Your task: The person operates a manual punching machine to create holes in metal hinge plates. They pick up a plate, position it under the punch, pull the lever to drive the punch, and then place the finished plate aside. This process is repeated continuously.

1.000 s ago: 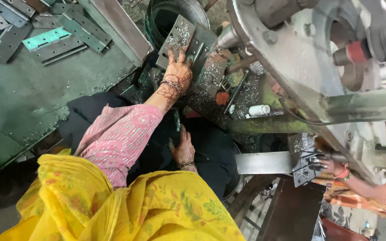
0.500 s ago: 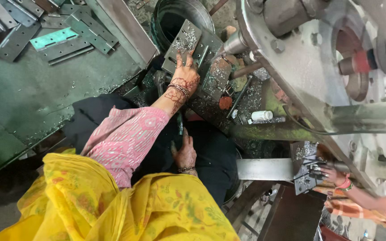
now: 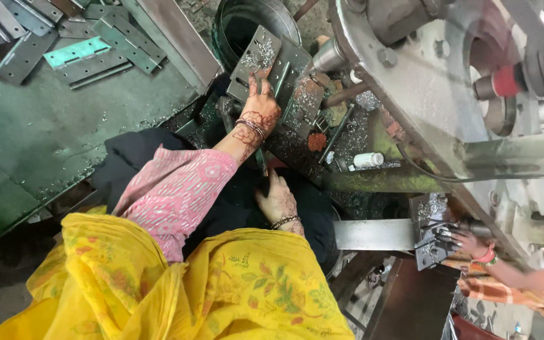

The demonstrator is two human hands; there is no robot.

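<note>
My left hand (image 3: 260,108), hennaed, with bangles and a pink sleeve, reaches forward and lies flat, fingers spread, on a stack of grey punched hinge plates (image 3: 258,55) covered in metal chips. These plates lean on the bed of a machine (image 3: 410,75). My right hand (image 3: 278,200) stays close to my lap on dark cloth, its fingers wrapped on a thin dark rod (image 3: 261,165) that stands up from below the plates. A yellow scarf (image 3: 177,289) hides my body.
More hinge plates (image 3: 89,53) lie scattered on the green bench (image 3: 51,132) at upper left. A round dark bin (image 3: 247,22) stands behind the stack. At lower right another person's hand (image 3: 458,242) holds a metal plate by a steel bar (image 3: 373,234).
My left hand has slid a little further up the stack of plates. My right hand has stayed on the rod near my lap.
</note>
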